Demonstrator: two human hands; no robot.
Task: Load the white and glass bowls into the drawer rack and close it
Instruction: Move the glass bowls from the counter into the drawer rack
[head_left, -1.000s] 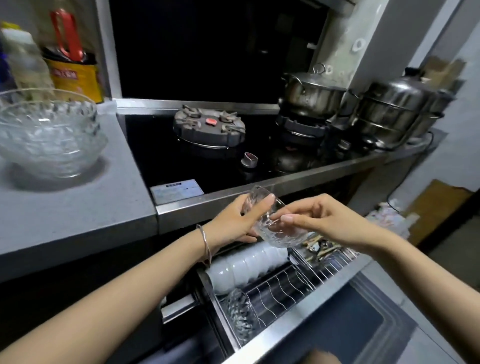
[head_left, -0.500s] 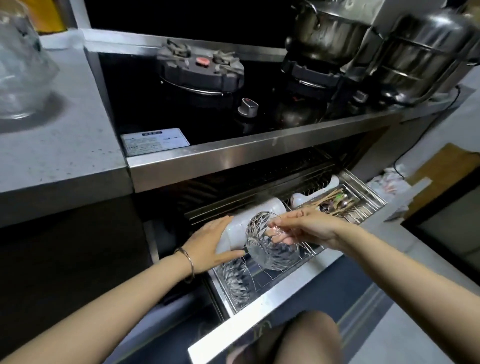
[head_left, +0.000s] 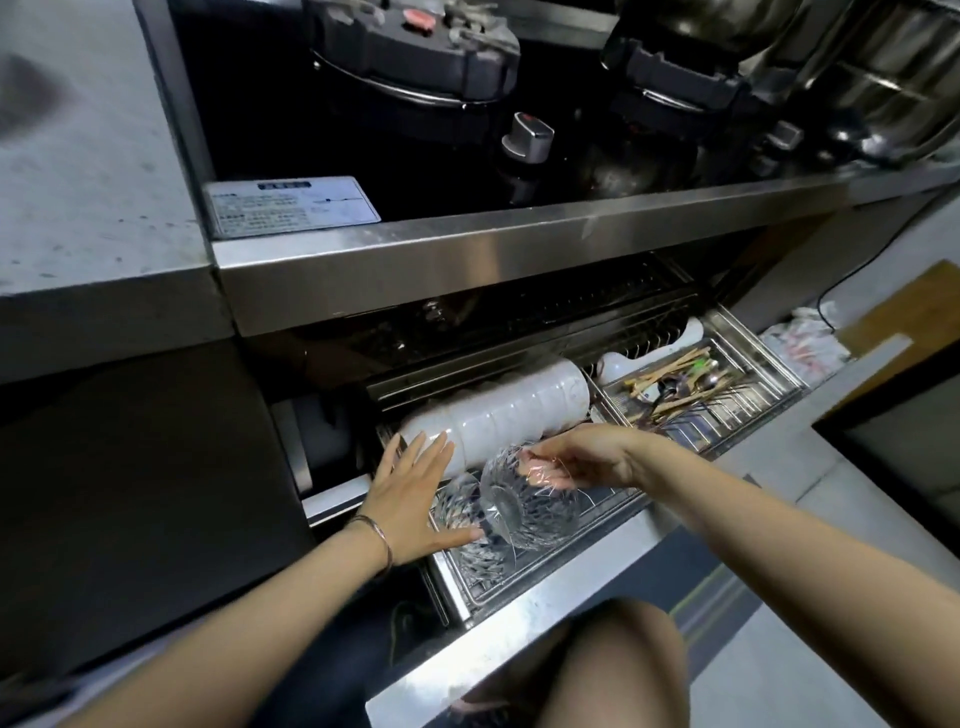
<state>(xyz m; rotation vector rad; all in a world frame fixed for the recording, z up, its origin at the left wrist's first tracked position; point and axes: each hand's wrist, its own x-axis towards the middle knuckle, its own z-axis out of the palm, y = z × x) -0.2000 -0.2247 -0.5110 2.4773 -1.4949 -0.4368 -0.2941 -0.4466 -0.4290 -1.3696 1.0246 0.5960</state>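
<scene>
The right hand grips the rim of a glass bowl tipped on its side in the drawer rack, base toward the rack's left end and mouth toward the right. The left hand is spread wide, thumb against the base. Another glass bowl stands behind it, partly hidden. A row of white bowls lies along the rack's back edge. Cutlery fills the right-hand tray, indistinct.
</scene>
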